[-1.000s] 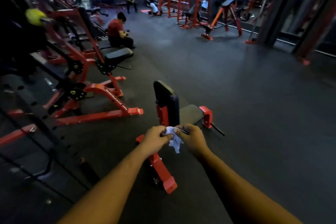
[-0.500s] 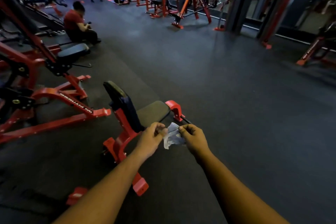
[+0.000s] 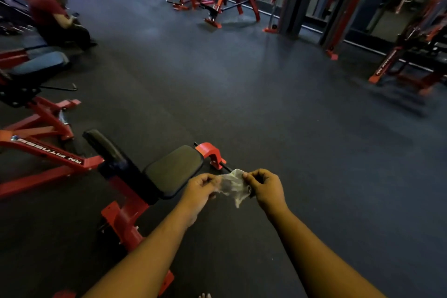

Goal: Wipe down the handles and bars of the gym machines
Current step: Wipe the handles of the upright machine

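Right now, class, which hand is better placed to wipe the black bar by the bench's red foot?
Probably the right hand: it pinches the wipe just beside the black bar, while the left hand sits over the seat pad.

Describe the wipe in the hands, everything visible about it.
The wipe is a small, thin, whitish sheet, crumpled and partly see-through, like a damp tissue or soft cloth. It is stretched between the left hand and right hand, each pinching one side, with a loose corner hanging down. It hangs in the air, touching no machine.
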### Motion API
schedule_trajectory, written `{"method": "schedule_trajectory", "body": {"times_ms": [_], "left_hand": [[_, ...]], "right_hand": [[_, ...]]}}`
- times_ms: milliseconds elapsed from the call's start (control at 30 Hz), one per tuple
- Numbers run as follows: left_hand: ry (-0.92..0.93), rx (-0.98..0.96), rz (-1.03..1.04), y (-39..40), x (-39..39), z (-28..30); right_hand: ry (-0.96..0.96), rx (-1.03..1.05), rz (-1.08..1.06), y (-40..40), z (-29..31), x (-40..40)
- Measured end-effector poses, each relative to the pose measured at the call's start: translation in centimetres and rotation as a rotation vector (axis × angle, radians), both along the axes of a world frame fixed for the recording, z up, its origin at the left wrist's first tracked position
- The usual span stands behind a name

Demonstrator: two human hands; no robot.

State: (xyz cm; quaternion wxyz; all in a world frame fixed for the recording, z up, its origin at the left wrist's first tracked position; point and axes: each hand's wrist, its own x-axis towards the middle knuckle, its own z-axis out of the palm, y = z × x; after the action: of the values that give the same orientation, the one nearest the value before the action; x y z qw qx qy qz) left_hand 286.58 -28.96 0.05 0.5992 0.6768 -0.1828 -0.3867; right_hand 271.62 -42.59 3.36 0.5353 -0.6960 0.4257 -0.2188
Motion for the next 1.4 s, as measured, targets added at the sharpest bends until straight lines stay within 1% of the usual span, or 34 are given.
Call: {"method": "schedule_trajectory", "body": {"times_ms": [67,100,167,200,267,333,367,433,500,567,633,667,733,767,833,867,900,967,1000,1033,1100,1167,1300,1333,1400], "left_hand": [[0.209,-0.03,0.133,-3.0,1.2,0.6],[0.283,-0.042,0.175,-4.5,1.5,0.9],[0.33,-0.043,0.189,-8.0,2.0,1.7],[0.301,-0.028,0.171,-9.6,2.0,2.1],[0.138,0.022,0.099,-13.5,2.6,2.4],[-0.019,0.05,0.007,-17.7,3.2,3.1],[-0.055,0.037,-0.031,-19.5,3.3,3.5],[-0.059,-0.02,-0.092,-23.7,3.4,4.5],[-0.05,-0.052,-0.132,-27.8,3.2,5.5],[-0.099,-0.031,-0.133,-31.4,3.6,6.2],[-0.16,0.028,-0.047,-34.6,4.4,6.6],[-0.167,0.029,0.017,-36.1,4.7,6.8],[-0.075,0.016,0.127,-38.6,5.5,6.7],[-0.003,0.017,0.139,-39.7,5.8,6.5],[0.108,0.034,0.081,-42.0,6.5,5.7],[0.104,0.049,0.052,-43.0,6.8,5.2],[0.049,0.063,0.062,-44.4,7.2,4.6],[-0.123,0.075,0.181,-47.4,8.5,3.4],[-0.162,0.052,0.245,-48.9,9.4,2.8],[-0.158,0.016,0.267,-50.2,10.2,2.6],[-0.084,-0.04,0.223,-53.2,12.6,2.2],[-0.061,-0.078,0.217,-56.2,15.6,1.7],[-0.002,-0.099,0.456,-61.1,22.2,0.4],[0.02,-0.103,0.473,-62.0,23.9,0.2],[0.026,-0.113,0.432,-63.9,27.0,0.3]], "right_hand": [[0.026,0.004,0.001,-2.6,-0.2,0.6],[0.048,0.009,0.018,-3.8,-0.4,0.8],[0.121,-0.04,0.066,-6.4,-0.9,1.2],[0.165,-0.086,0.094,-7.7,-1.1,1.3],[0.211,-0.128,0.139,-10.9,-1.3,1.7],[0.134,-0.077,0.189,-14.5,-1.4,2.3],[0.059,-0.028,0.223,-16.0,-1.2,2.6],[-0.083,0.082,0.305,-19.8,-0.6,3.3],[-0.17,0.157,0.382,-23.7,0.2,4.0],[-0.189,0.148,0.406,-27.8,0.5,4.7],[-0.201,0.125,0.382,-31.9,0.6,5.1],[-0.209,0.119,0.36,-33.8,0.7,5.4],[-0.215,0.117,0.343,-37.3,1.1,6.3],[-0.208,0.111,0.353,-38.8,1.3,6.9],[-0.166,0.081,0.386,-41.6,1.6,8.6],[-0.142,0.061,0.402,-42.6,1.7,9.5],[-0.122,0.039,0.419,-43.9,1.7,10.7],[-0.076,-0.029,0.443,-46.7,1.3,13.5],[-0.05,-0.07,0.444,-48.2,1.1,14.9],[-0.032,-0.103,0.448,-49.5,0.9,16.1],[0.001,-0.157,0.48,-52.6,0.5,19.1],[0.04,-0.211,0.51,-55.7,0.3,22.1],[0.091,-0.232,0.484,-61.4,0.1,28.0],[0.093,-0.217,0.476,-62.6,0.1,29.5],[0.089,-0.181,0.469,-64.3,0.2,32.4]]}}
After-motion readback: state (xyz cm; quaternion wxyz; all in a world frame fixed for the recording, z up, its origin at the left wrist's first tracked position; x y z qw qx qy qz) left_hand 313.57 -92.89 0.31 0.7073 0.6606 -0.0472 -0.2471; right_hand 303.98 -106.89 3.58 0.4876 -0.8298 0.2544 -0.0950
